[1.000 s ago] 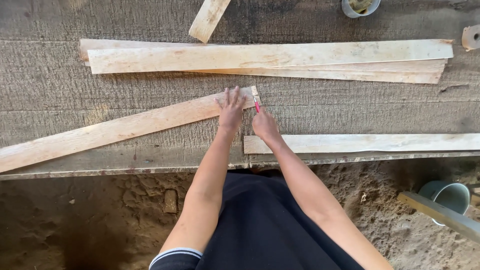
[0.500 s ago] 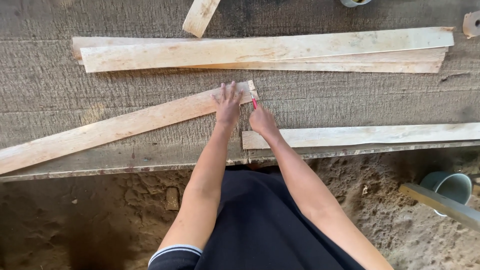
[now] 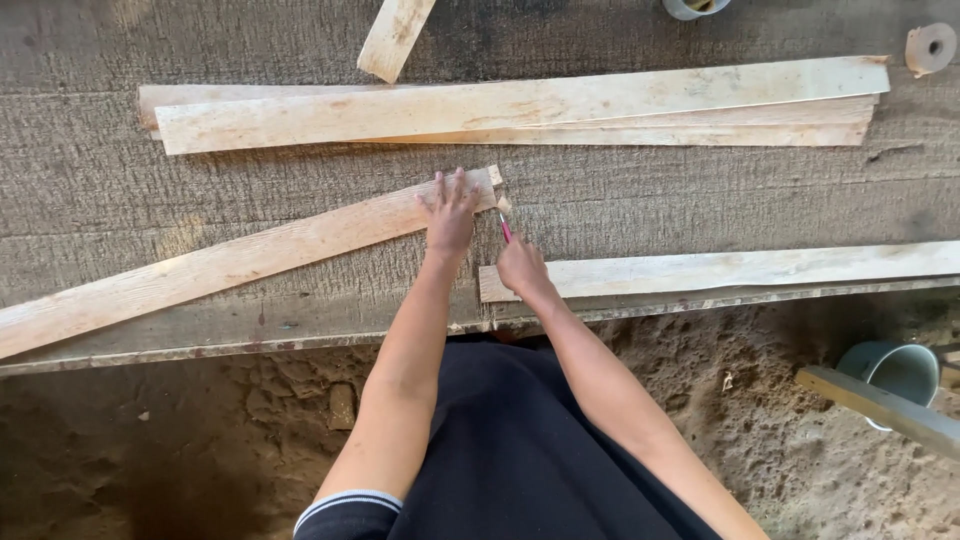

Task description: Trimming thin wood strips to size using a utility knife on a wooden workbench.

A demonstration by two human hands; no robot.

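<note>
A: Left hand is lying flat, fingers spread, grip apart, pressing down on the upper right end of the long slanted plank. That plank is running from the lower left of the desk up toward the middle.

B: Right hand is sitting just beside the left one, grip closed around a thin pink tool. Possibly a pencil or a small blade; too small to tell. Its tip is pointing up toward the plank's end, close to a small pale wood chip.

A: Noting a second plank lying along the near edge of the desk, its left end passing under the right hand's wrist.

B: Farther back, two or three long planks are lying stacked, nearly level across the desk. A short piece of board is sticking in from the top edge, tilted.

A: A roll of tape is resting at the far right of the desk. Below the desk, sandy ground, and a grey cup is standing on it at right, with a wooden slat crossing in front of the cup.
</note>
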